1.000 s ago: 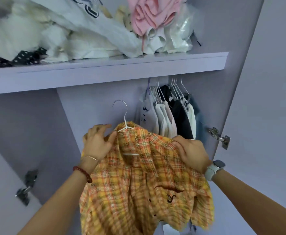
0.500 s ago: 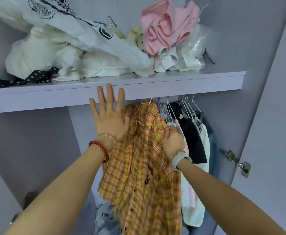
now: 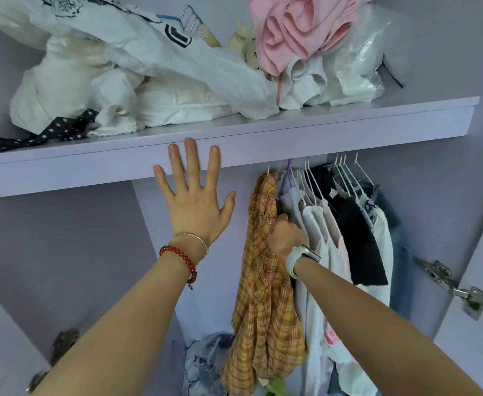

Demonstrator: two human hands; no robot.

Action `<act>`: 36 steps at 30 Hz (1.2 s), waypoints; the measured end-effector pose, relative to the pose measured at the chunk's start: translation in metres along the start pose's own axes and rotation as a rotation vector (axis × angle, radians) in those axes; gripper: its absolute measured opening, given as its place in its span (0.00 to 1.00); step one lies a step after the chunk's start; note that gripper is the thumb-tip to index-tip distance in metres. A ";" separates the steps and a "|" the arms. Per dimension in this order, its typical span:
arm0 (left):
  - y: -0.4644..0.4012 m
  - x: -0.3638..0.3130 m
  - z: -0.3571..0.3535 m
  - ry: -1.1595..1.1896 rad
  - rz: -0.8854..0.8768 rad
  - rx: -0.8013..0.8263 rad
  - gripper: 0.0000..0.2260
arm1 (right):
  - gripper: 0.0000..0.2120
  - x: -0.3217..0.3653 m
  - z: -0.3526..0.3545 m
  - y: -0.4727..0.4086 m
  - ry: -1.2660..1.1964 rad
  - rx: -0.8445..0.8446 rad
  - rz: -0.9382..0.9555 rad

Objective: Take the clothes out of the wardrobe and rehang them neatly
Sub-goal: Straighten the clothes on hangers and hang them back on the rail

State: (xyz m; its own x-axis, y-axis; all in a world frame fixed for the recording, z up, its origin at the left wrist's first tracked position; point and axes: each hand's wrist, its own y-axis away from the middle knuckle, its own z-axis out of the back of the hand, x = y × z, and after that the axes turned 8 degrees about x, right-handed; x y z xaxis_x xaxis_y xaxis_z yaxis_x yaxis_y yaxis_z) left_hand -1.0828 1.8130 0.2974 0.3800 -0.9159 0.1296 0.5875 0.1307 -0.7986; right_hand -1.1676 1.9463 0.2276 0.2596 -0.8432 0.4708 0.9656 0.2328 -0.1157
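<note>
Illumination is soft, even and cool, with no glare. A faint shadow lies beneath the shelf [image 3: 349,124]. Wide-angle distortion bends straight lines toward the edges. Focus is sharp centrally; the near lower-left hinge [image 3: 63,342] shows motion blur.

1. Left hand [image 3: 197,207]: fingers straight and spread, fingertips over the front edge of the lilac shelf [image 3: 349,124].
2. Right hand [image 3: 284,235]: fingers curled, gripping the plaid shirt [image 3: 263,310] near its shoulder.
3. Plaid shirt: hangs under the shelf, at the left end of the hanging clothes [image 3: 349,224].
4. Shelf top: white garments [image 3: 163,81] and a pink garment [image 3: 291,27] in a heap.
5. Door hinge [image 3: 460,290]: at lower right.
</note>
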 end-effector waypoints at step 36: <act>0.000 0.002 0.000 0.081 -0.034 0.029 0.36 | 0.21 -0.059 0.005 0.031 0.097 -0.305 0.158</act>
State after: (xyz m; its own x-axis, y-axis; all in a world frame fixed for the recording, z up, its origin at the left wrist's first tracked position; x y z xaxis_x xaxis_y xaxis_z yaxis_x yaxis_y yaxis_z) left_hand -1.0817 1.8113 0.2976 0.3011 -0.9475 0.1074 0.6202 0.1090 -0.7769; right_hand -1.1532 2.0060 0.2004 0.3919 -0.8538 0.3426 0.8689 0.2211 -0.4428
